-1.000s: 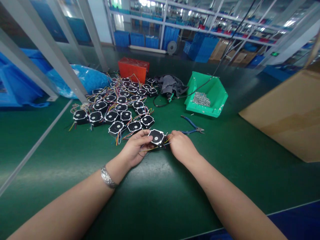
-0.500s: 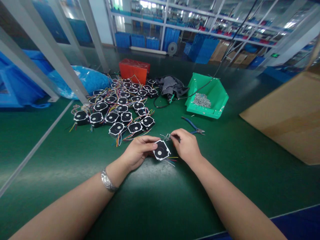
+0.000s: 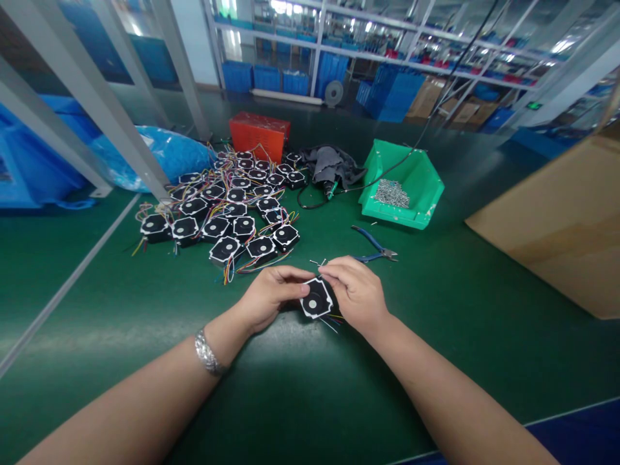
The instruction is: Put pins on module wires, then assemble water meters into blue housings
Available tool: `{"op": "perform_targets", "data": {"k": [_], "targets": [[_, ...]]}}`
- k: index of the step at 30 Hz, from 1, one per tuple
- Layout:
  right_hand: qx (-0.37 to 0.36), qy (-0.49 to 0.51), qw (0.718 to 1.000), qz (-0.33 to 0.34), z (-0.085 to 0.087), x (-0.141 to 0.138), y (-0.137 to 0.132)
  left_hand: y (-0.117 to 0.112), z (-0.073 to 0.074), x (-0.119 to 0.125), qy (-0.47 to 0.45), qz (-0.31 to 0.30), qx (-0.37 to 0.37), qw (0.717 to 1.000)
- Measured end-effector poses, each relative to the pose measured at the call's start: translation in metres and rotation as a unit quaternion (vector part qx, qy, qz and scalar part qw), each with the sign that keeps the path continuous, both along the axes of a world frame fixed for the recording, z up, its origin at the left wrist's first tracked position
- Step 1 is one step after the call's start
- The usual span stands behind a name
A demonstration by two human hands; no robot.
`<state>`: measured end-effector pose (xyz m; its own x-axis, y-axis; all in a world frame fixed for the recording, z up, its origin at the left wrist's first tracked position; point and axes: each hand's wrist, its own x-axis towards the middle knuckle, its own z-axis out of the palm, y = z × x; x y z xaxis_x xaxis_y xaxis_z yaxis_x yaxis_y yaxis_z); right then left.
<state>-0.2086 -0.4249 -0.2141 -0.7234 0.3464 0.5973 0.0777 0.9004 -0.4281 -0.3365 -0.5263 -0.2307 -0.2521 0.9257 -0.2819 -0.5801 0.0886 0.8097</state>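
Note:
My left hand [image 3: 274,294] is closed around the side of a stepper motor [image 3: 317,302], a squarish black part with a bright-edged face and coloured wires below it. The thumb presses on its face. At the motor's upper corner, my right hand [image 3: 356,287] pinches what looks like a thin silver screw, mostly covered by the fingertips. A few loose screws [image 3: 314,261] lie on the green surface just beyond the hands. Blue-handled cutting pliers [image 3: 372,245] rest past my right hand.
Many similar motors [image 3: 225,248] with tangled wires spread out at left. Behind them stand an orange box [image 3: 260,135] and a dark cloth [image 3: 329,166] around a corded tool. A green bin [image 3: 421,194] holds screws. At right is a large cardboard box [image 3: 557,226]; metal posts rise at left.
My right hand has moved left and slightly down, from the loose screws to the motor's upper corner. The motor has shifted slightly right and down and turned a little in my left hand.

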Motion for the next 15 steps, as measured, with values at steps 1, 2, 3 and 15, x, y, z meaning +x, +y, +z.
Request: {"op": "perform_targets", "data": {"k": [1,2,3,15], "targets": [[0.011,-0.002,1.000,0.005,0.000,0.000,0.000,0.000,0.000,0.000,0.001,-0.002,0.000,1.000],[0.016,-0.006,1.000,0.011,0.000,0.000,0.000,0.000,0.000,0.000,0.002,-0.001,0.000,1.000],[0.011,-0.013,1.000,0.019,0.001,0.000,-0.001,0.000,0.000,0.000,0.001,0.001,-0.002,1.000],[-0.067,-0.142,0.971,-0.179,-0.006,0.006,0.036,0.004,0.001,-0.006,-0.058,0.041,0.012,0.997]]}}
